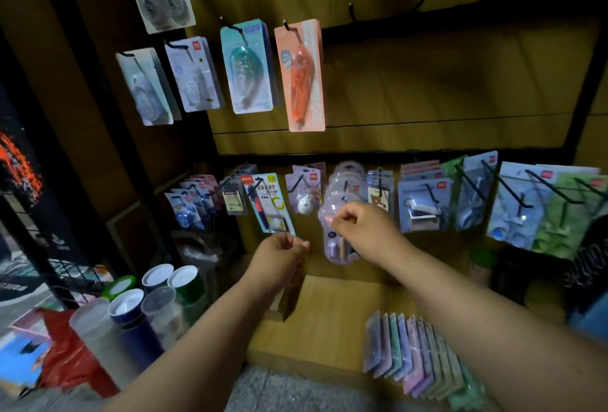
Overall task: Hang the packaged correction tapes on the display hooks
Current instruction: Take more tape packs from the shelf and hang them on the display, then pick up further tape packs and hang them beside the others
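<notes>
my right hand (360, 225) is pinched shut on the top of a clear blister pack (337, 240), thumb and fingers closed around its upper edge, pack hanging down below my knuckles. just above and behind that grip is a hook (346, 185) already loaded with a stack of the same round-topped packs (347, 178). i can't tell if the hole of my pack is on the hook tip or not, my fingers cover it. my left hand (283, 252) is lower and to the left, fingers curled nearly closed, pinching something thin at the fingertips, too blurred to say what; maybe the pack's lower edge, maybe nothing much. just above the left hand hangs a pen pack (268, 202). down below my right forearm, a row of spare packs (421, 355) waits on the shelf (312, 322). risks from here, as i judge it: the hook looks full, so the hole may miss the tip and the pack drop when i let go; pushing hard could knock the front packs off; my left hand could bump the pen pack and swing it off its hook.
</notes>
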{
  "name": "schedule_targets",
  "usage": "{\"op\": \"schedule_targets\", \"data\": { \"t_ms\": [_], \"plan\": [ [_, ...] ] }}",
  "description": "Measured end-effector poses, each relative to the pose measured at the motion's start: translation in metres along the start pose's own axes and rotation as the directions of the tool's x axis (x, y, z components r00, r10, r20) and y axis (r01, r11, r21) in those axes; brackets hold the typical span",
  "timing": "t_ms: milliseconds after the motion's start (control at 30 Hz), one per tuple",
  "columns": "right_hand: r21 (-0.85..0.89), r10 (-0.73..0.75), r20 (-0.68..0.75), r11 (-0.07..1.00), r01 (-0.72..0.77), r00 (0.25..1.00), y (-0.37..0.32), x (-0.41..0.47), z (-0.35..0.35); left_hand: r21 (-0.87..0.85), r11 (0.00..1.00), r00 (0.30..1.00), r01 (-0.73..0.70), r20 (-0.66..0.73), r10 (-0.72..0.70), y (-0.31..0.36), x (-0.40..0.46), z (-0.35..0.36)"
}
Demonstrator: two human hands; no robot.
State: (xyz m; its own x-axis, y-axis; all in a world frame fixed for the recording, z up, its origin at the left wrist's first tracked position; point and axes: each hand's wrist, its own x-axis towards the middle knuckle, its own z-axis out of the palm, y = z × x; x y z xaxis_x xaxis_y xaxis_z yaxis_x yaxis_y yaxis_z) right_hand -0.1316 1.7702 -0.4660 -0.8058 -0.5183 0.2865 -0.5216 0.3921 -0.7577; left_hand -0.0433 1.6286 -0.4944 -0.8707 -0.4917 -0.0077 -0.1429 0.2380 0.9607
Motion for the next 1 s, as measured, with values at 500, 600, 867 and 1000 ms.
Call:
{"op": "schedule_targets", "data": {
  "t_ms": [500,600,867,1000],
  "plan": [
    [-0.166,0.271,0.025,0.95,-0.264,0.962,0.101,-0.028,0.009,0.156,0.986,0.984,0.054,0.158,-0.079,-0.051,0.012,0.063],
    [-0.18,0.341,0.071,0.929,-0.324,0.937,0.123,-0.027,0.017,0.203,0.975,0.977,0.094,0.168,-0.129,-0.071,0.02,0.074],
    [-0.268,0.527,0.15,0.836,-0.478,0.837,0.196,-0.023,0.046,0.253,0.941,0.943,0.226,0.185,-0.276,-0.121,0.04,0.097],
    [-0.32,0.582,0.149,0.793,-0.518,0.799,0.228,-0.017,0.059,0.251,0.927,0.923,0.279,0.197,-0.331,-0.142,0.053,0.109]
  ]
}}
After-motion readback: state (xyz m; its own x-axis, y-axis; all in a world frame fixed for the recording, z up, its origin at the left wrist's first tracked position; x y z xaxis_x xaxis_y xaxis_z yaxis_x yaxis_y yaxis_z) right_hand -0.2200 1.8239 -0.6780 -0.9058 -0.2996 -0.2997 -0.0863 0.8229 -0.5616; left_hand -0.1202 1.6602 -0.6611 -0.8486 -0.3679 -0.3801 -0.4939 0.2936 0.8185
